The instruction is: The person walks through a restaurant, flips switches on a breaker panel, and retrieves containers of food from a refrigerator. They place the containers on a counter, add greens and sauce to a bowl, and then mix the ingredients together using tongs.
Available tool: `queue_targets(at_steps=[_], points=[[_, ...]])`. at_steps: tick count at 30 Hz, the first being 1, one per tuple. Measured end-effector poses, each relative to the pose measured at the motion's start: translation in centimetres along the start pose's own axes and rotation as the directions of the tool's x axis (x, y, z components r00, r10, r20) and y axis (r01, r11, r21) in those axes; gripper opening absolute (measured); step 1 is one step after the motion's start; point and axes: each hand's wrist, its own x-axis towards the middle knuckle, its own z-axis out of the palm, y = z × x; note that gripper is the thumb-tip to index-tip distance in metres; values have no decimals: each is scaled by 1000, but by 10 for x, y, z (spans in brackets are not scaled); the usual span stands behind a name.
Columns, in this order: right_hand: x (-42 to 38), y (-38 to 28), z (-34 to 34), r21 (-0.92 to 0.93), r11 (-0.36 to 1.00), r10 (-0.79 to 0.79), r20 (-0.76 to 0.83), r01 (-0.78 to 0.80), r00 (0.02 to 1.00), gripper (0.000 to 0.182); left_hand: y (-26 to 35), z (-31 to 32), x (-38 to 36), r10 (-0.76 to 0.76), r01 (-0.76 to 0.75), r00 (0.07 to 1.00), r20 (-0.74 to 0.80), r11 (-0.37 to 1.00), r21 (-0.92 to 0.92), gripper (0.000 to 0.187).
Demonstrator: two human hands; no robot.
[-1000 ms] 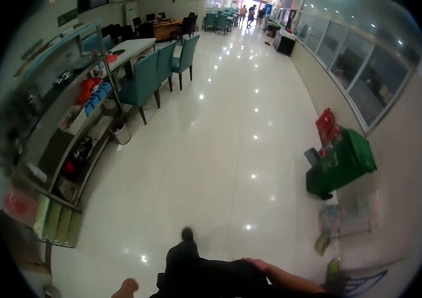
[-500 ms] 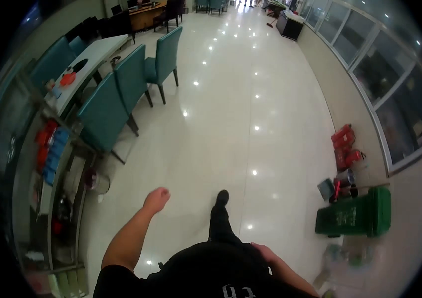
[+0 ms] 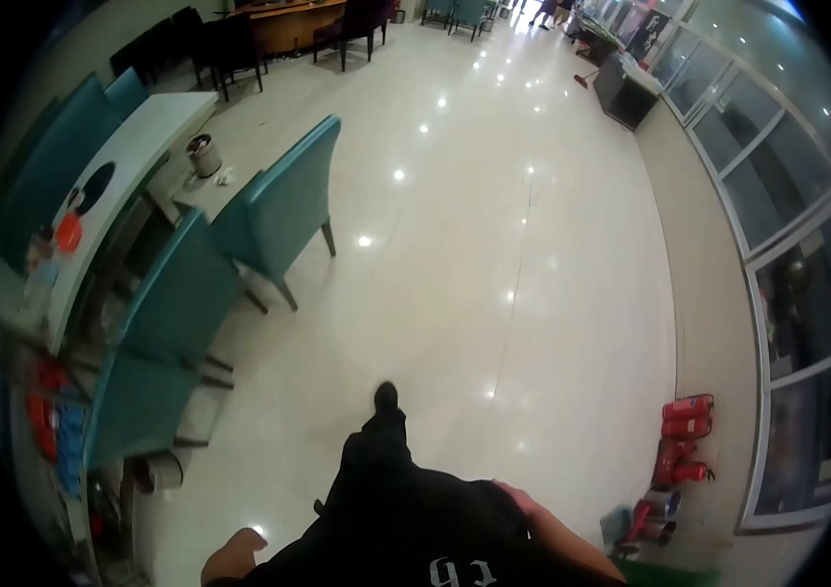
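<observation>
My left hand (image 3: pixel 236 553) swings low beside my body at the bottom of the view. Its fingers look loosely curled, with nothing showing in them. At my right hip, my right hand (image 3: pixel 516 501) rests against my black clothing (image 3: pixel 425 509), and its fingers are mostly hidden there. One dark shoe (image 3: pixel 387 396) is stretched forward on the shiny pale floor (image 3: pixel 435 323). The nearest furniture to my left hand is a teal chair (image 3: pixel 156 342) with a bin (image 3: pixel 163 472) by its legs.
More teal chairs (image 3: pixel 283 201) line a white table (image 3: pixel 146 137) on the left. Red fire extinguishers (image 3: pixel 687 428) stand along the right wall, with a dustpan (image 3: pixel 617 525) and a green bin (image 3: pixel 665 572) nearer me. A dark cabinet (image 3: pixel 626 93) and people (image 3: pixel 545 14) are farther ahead.
I have walked forward; the chairs, extinguishers and green bin have shifted down the view. My left hand has swung back and down toward my side. My right hand stays at my hip.
</observation>
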Motion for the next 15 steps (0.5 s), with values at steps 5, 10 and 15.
queue_targets(at_steps=[5,10,15], points=[[160,-132,-141,498,858,114,56,-127,992,42,209,-390,104,-112,141,970,-216,982,123,30],[316,-320,-273,592,774,175,138,-223,975,46,512,-824,93,302,-645,537,-787,749,-153,34],[484,-505,-408,556,795,207,128,-243,970,46,616,-1046,103,275,-733,408,-871,668,-132,31]])
